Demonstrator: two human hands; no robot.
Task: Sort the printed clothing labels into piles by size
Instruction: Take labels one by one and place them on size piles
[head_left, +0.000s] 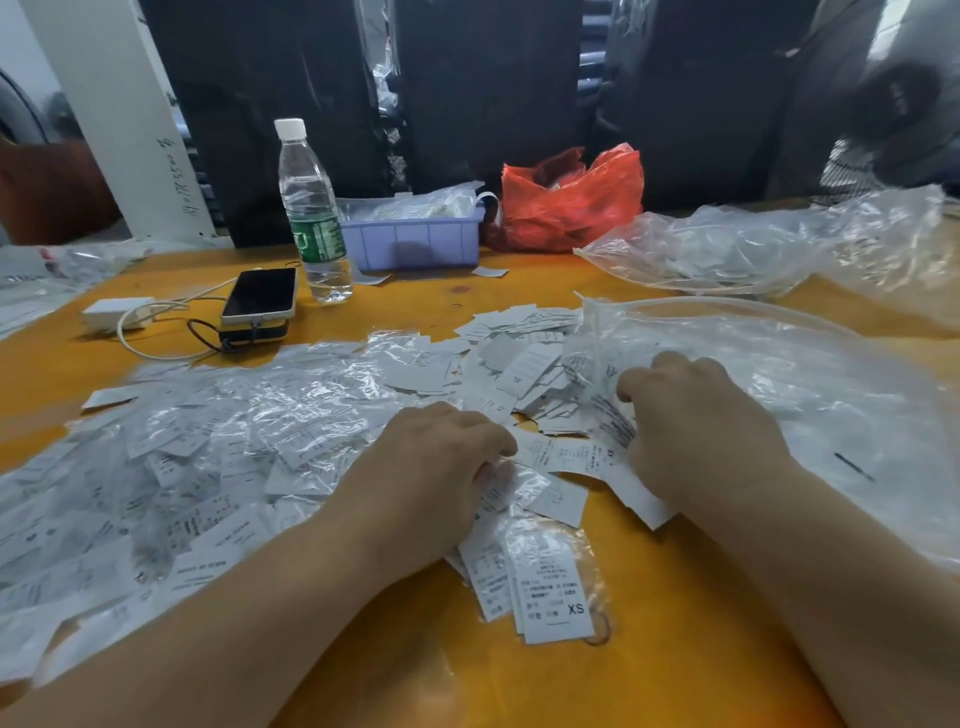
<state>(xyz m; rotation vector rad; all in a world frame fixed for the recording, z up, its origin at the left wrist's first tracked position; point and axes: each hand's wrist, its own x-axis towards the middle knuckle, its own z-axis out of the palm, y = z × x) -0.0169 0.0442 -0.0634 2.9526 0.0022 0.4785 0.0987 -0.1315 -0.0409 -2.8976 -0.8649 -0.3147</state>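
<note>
Two hands are down among the printed clothing labels (524, 364) on the orange table (457, 670). Left hand (436, 467) lies knuckles-up, fingers curled down onto crinkled clear plastic and labels; the fingertips are tucked under, so whether they actually pinch a label I cannot tell. Right hand (696, 421) is knuckles-up too, fingers bent into the mouth of a large clear plastic bag (810, 395), thumb against a printed label at the bag's edge, and again I cannot tell if anything is truly gripped.

Between the two hands lies a loose label marked XS (582, 457). Just below the left fingers sits a small stack of XS labels (550, 592) (the size reads upside down), partly under clear film, with a rubber band (597, 629) at its corner. Beyond both sets of fingertips a scatter of loose white labels spreads out, one showing XL. Left of the left hand, a wide heap of bagged labels (208, 457) covers the table.

Farther past the fingers: a smartphone (260, 295) resting on a dark power bank (254, 332), a white charger (117, 313) with cable, a water bottle (311, 218), a lilac plastic tray (415, 241), a red plastic bag (571, 200), and another clear bag (727, 254).
</note>
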